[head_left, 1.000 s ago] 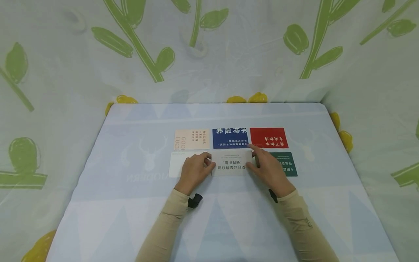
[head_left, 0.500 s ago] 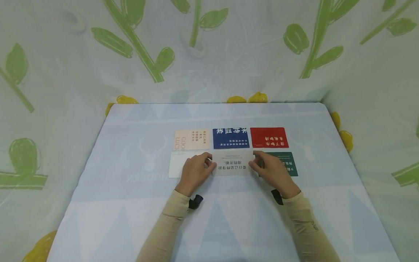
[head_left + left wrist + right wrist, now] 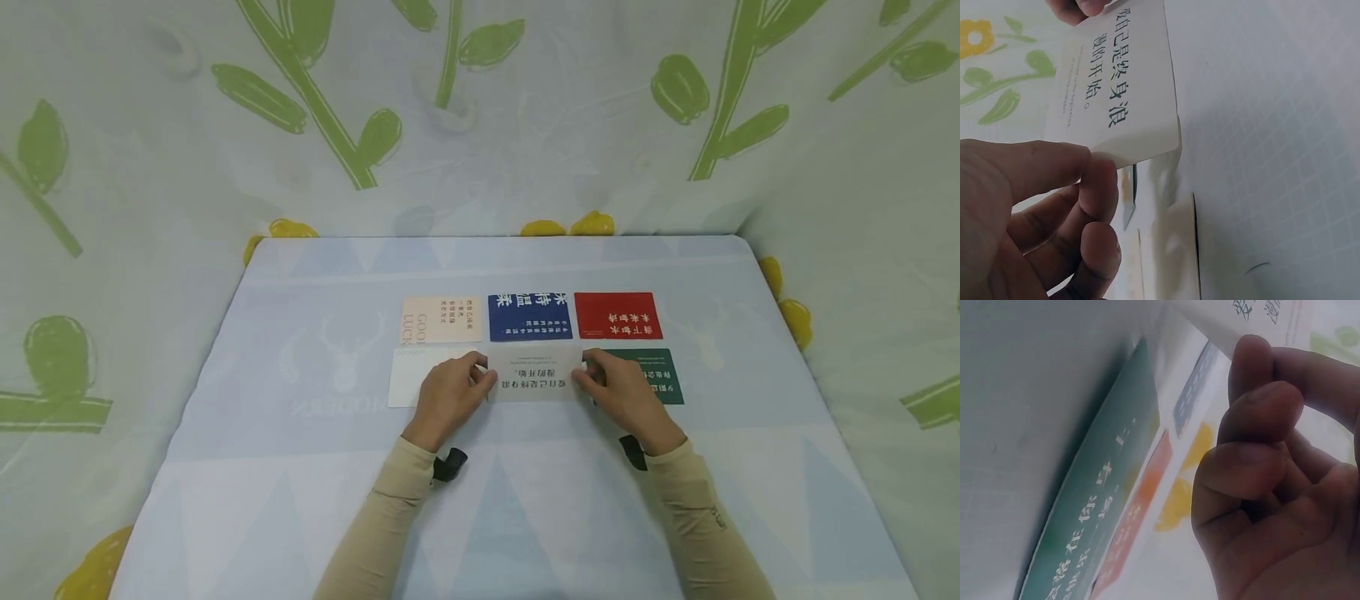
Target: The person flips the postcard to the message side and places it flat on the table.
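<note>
Both hands hold a white card point(image 3: 535, 375) with dark printed characters, its face tipped toward me. My left hand point(image 3: 448, 392) pinches its left end between thumb and index finger, the other fingers curled beneath, as the left wrist view shows. At the opposite end my right hand point(image 3: 621, 393) pinches it the same way. In the left wrist view the white card point(image 3: 1129, 87) is raised off the tabletop. A plain white card point(image 3: 405, 379) lies partly under my left hand, and a green card point(image 3: 663, 375) is partly covered by my right.
Behind the held card lie a cream card point(image 3: 442, 320), a blue card point(image 3: 529, 318) and a red card point(image 3: 618, 317) in a row. The pale blue patterned tablecloth point(image 3: 510, 517) spreads around them. Leaf-print curtain point(image 3: 570, 125) encloses the back and sides.
My right index finger, earlier stretched toward the blue card, has drawn back, and that hand now pinches the card's right end. The held card has shifted slightly right.
</note>
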Action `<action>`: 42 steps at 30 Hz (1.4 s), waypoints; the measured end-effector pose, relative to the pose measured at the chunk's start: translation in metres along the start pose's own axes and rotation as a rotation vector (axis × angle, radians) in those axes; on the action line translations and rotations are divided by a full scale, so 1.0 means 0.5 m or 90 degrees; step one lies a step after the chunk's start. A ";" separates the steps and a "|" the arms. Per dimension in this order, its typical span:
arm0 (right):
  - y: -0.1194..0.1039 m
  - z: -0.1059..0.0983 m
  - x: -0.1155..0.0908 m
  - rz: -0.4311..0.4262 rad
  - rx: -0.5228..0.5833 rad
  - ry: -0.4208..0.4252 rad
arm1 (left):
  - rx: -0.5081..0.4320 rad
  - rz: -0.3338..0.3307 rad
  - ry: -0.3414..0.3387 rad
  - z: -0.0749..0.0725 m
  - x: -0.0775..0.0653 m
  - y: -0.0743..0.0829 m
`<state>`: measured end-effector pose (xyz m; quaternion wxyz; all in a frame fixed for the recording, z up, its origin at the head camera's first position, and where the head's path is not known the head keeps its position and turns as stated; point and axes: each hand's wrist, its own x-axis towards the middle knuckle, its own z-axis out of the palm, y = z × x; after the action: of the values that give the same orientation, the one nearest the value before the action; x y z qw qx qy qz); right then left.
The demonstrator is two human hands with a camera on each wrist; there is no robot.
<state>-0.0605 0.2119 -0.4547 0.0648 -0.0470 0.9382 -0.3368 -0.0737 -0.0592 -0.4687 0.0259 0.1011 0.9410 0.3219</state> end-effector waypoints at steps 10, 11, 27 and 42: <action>0.004 -0.004 -0.005 0.007 0.029 0.005 | -0.090 -0.055 -0.047 0.006 -0.005 -0.001; 0.004 -0.005 -0.005 0.007 0.032 0.008 | -0.097 -0.056 -0.049 0.006 -0.006 0.000; 0.009 -0.005 -0.005 -0.015 0.048 0.026 | -0.149 -0.047 -0.035 0.007 -0.005 0.000; 0.009 -0.007 -0.006 -0.033 0.052 0.058 | -0.235 -0.043 -0.056 -0.003 -0.008 -0.004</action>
<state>-0.0582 0.2178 -0.4547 0.0153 -0.0532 0.9241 -0.3782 -0.0706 -0.0625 -0.4688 0.0958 0.0770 0.8667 0.4835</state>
